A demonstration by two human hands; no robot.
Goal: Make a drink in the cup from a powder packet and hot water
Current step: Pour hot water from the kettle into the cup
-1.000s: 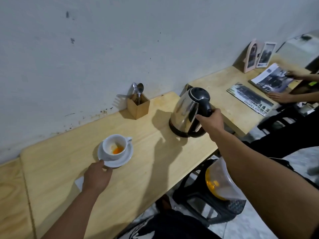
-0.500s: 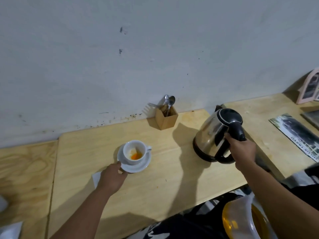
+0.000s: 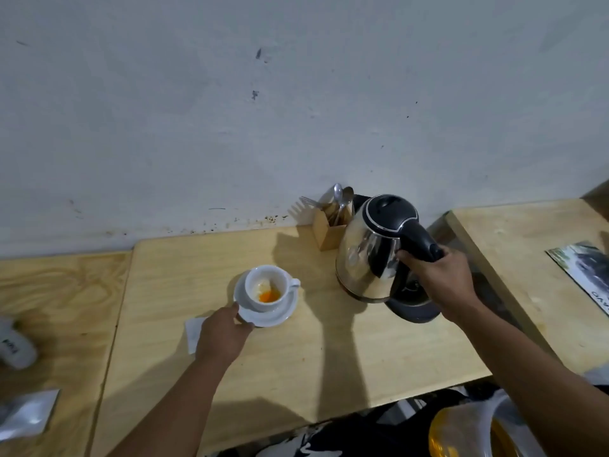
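A white cup (image 3: pixel 267 282) with orange and pale powder in its bottom stands on a white saucer (image 3: pixel 283 312) on the wooden table. My left hand (image 3: pixel 221 334) grips the saucer's near left rim. A white packet (image 3: pixel 194 328) lies on the table, partly under that hand. My right hand (image 3: pixel 440 280) is closed around the black handle of a steel kettle (image 3: pixel 365 255), which is tilted and lifted off its black base (image 3: pixel 416 308), to the right of the cup.
A wooden holder (image 3: pixel 329 230) with spoons and a fork stands by the wall behind the kettle. A magazine (image 3: pixel 583 270) lies on the right table. A silver pouch (image 3: pixel 24 415) and a white object (image 3: pixel 14 346) lie at far left.
The kettle has come up off its base and moved left toward the cup. The view has swung left. My left hand has stayed on the saucer.
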